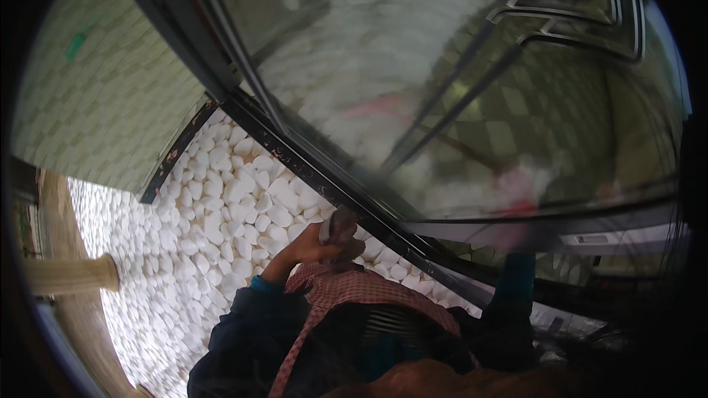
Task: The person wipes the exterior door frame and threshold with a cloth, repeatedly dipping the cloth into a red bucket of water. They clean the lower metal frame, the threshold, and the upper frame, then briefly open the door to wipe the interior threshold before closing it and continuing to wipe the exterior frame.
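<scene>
My left hand point(318, 245) is closed round a dark grey-brown object point(340, 225) in front of my chest, close to the dark lower frame of the glass. What kind of object it is, I cannot make out. On the right, my right hand point(509, 237) is smeared by motion at the lower edge of the large glass pane point(354, 51). A blurred red-pink patch point(516, 206) shows just above it; whether this is something held or a reflection is unclear. The fingers of that hand cannot be made out.
White pebbles point(243, 199) cover the ground on the left, bordered by a dark, chipped edging point(177, 147). Beyond it lies pale green patterned paving point(96, 96). A beige column point(74, 274) stands far left. Long metal handles point(457, 96) run across the glass.
</scene>
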`<state>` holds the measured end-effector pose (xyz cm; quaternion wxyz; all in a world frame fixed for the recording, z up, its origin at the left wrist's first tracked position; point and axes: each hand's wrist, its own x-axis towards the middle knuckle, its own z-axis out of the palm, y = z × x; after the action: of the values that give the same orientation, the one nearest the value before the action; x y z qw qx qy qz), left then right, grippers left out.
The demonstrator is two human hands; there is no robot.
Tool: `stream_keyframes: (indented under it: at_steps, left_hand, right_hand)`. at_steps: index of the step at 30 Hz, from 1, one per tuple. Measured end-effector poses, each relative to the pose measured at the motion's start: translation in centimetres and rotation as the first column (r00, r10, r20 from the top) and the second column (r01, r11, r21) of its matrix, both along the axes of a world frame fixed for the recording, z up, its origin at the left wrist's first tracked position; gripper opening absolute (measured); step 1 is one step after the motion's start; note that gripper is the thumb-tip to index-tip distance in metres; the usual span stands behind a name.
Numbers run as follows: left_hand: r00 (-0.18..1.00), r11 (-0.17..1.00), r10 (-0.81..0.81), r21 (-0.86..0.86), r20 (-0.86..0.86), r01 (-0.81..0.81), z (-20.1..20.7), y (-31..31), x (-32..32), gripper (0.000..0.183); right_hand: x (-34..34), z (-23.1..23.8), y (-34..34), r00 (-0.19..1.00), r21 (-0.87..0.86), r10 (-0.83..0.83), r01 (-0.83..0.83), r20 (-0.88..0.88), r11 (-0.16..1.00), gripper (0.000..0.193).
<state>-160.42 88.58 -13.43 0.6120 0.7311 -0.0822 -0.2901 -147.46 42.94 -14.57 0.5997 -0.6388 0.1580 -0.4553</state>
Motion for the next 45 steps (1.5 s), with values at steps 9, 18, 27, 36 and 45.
stream_keyframes:
  at_steps: [9, 18, 27, 36, 45]
  left_hand:
    - [1.0, 1.0, 0.019, 0.011, -0.017, -0.019, -0.1, 0.0, 0.2, 0.036]
    - [0.998, 0.998, 0.058, -0.006, -0.035, -0.058, -1.5, -0.8, -1.8, 0.042]
    - [0.998, 0.989, 0.063, -0.133, -0.007, -0.063, -1.9, -1.5, -3.8, 0.035]
    - [0.996, 0.986, 0.014, -0.164, -0.089, -0.029, -1.5, -2.9, -7.2, 0.022]
    - [0.998, 0.998, 0.042, -0.052, 0.045, -0.039, -1.7, -0.8, -11.7, 0.039]
  right_hand:
    - [2.5, 2.0, -7.9, 0.993, -0.183, 0.002, 0.02, 0.12, 0.983, 0.037]
    - [0.4, 5.6, -16.4, 0.951, -0.102, -0.173, 0.205, 0.256, 0.973, 0.024]
    - [-9.2, 13.5, -10.0, 0.873, -0.059, -0.34, 0.383, 0.351, 0.922, 0.016]
    - [-20.6, 25.9, -4.6, 0.887, -0.142, -0.321, 0.383, 0.331, 0.913, 0.036]
    - [-27.3, 29.3, -0.8, 0.972, -0.169, -0.131, 0.165, 0.196, 0.972, 0.033]
